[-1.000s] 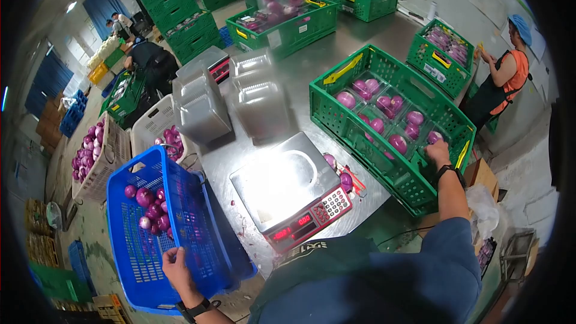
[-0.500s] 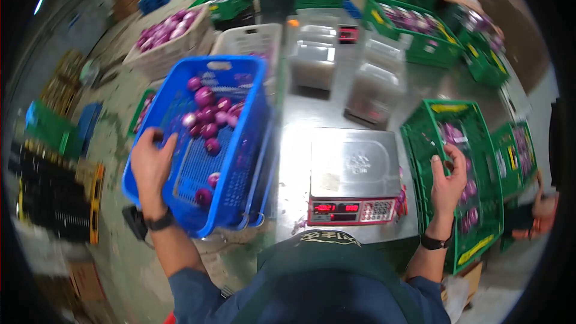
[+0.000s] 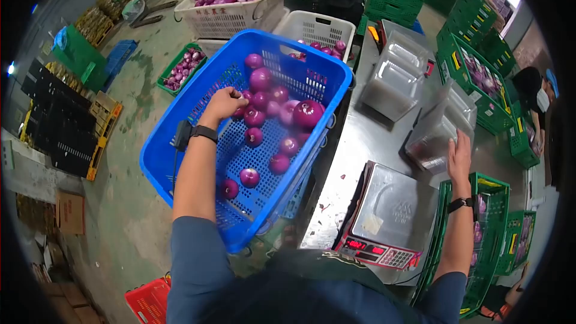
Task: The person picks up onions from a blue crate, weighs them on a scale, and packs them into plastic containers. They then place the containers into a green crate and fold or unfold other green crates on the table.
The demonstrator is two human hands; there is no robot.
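My left hand (image 3: 225,104) is inside the blue crate (image 3: 157,155), its fingers bent together against a red onion (image 3: 256,99) in the pile. Whether they grip an onion is hidden. Several more red onions lie loose on the crate's perforated floor, including a large one (image 3: 308,113) at the right wall. My right hand (image 3: 459,157) is open, fingers stretched out, beside a stack of clear plastic trays (image 3: 441,129). A digital scale (image 3: 396,204) with a red lit display sits on the metal table, left of my right forearm.
Another clear tray stack (image 3: 395,75) stands on the metal table (image 3: 336,204). Green crates (image 3: 489,183) with packed onions line the right side. White crates (image 3: 231,21) of onions stand beyond the blue crate. A red crate (image 3: 147,301) is on the floor. Other people work at the far side.
The view has turned left. My left hand has moved from the blue crate's near side in among the onions. My right hand has shifted from over the green crate to the tray stack.
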